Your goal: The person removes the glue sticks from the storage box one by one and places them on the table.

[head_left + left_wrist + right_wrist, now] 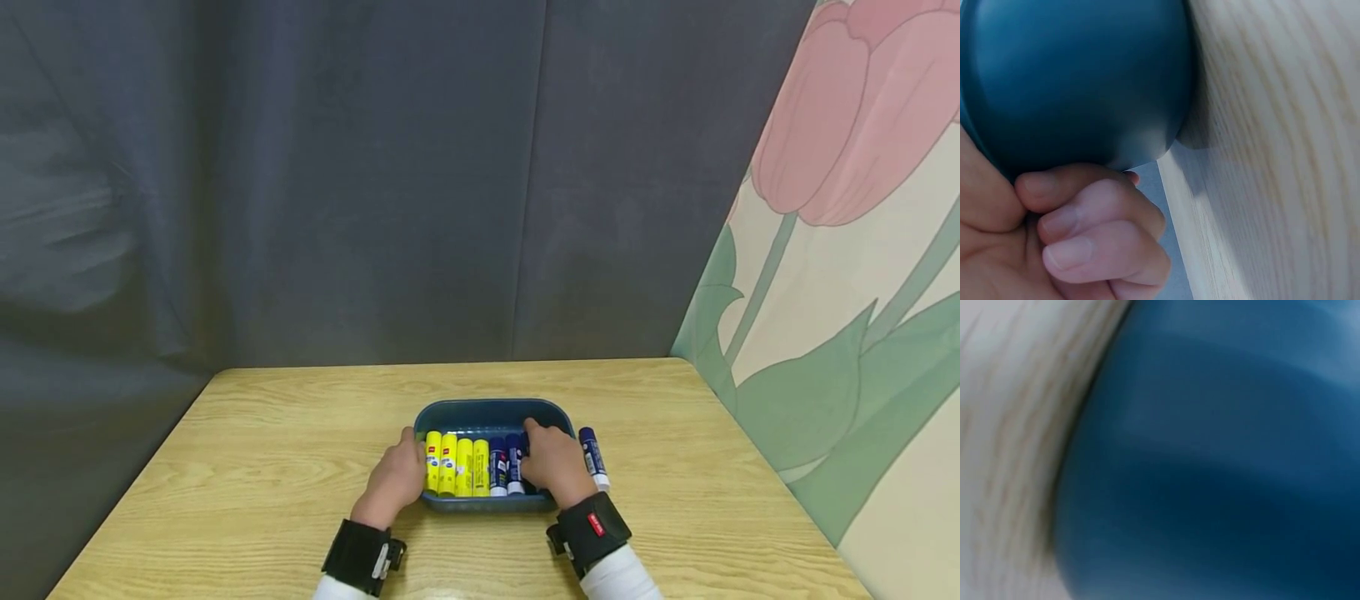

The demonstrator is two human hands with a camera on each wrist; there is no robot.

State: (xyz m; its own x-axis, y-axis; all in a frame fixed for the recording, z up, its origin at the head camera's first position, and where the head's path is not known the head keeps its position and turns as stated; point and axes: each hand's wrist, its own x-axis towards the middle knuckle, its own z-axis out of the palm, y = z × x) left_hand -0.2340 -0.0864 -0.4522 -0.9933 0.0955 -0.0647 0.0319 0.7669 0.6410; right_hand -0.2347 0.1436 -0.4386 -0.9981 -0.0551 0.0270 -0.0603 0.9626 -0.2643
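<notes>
Between my hands sits a tray point(495, 506) of smooth plastic with a soft sheen on its outer wall. Inside it, nearest my left hand point(393, 479), yellow sticks point(464, 468) look like smooth plastic; the dark sticks point(498, 468) beside my right hand point(557, 462) look the same. Beneath my hands, a table point(247, 500) shows wood grain, faintly glossy. Beyond them hangs a dull, creased, cloth-like sheet point(375, 208).

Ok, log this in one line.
left grip: on tray, left end; right grip: at right end, hold unclear; yellow glue sticks: in tray; one blue glue stick: on table
</notes>
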